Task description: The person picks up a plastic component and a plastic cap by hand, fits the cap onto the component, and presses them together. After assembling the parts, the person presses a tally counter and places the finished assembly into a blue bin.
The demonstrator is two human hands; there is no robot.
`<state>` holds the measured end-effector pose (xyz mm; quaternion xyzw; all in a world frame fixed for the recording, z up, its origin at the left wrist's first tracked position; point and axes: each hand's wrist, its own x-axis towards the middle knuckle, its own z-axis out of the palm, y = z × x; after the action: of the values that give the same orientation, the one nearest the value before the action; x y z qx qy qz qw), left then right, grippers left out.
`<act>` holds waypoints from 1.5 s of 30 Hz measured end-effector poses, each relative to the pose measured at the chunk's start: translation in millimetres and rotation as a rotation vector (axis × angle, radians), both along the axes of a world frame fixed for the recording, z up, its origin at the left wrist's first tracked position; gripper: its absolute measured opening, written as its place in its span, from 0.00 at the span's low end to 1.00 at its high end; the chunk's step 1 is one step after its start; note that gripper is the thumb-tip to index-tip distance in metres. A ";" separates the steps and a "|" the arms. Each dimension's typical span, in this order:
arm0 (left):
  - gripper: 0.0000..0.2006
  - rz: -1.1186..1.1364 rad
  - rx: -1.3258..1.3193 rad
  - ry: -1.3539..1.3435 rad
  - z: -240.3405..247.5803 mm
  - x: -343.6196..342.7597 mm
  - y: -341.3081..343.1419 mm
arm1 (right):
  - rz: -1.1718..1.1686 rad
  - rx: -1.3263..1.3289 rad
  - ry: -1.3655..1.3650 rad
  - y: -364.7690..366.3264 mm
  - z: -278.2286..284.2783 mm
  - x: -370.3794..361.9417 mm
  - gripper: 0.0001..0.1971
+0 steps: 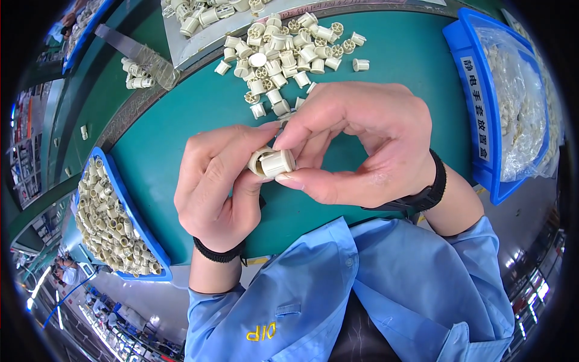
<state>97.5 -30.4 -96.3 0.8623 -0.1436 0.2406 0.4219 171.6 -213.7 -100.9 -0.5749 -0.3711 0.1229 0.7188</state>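
Observation:
My left hand [212, 175] is closed, its thumb and fingers pinching a cream plastic sleeve [258, 161]. Against it sits a cream plastic cap-shaped piece [278, 164], gripped between the thumb and fingertips of my right hand [377, 136]. The two pieces touch, slightly tilted to each other, and a dark gap shows between them; I cannot tell how far one goes into the other. Just beyond my fingers a pile of cream plastic caps [286, 57], some with spoked ends, spreads over the green mat [410, 66].
On the left stands a blue bin [129, 208] full of small cream sleeves. A blue tray [496, 120] with clear plastic bags is at the right. At the back, a metal tray [181, 45] holds more cream parts, beside a clear taped strip [142, 54].

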 end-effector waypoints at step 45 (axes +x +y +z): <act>0.17 0.676 0.422 0.399 -39.6 107.9 239.3 | -0.381 -0.511 -0.322 -39.8 -11.4 66.0 0.11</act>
<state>205.4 209.0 -135.9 0.9575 0.1849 0.1593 0.1537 237.6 -253.6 -112.3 -0.8070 -0.3231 -0.0169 0.4940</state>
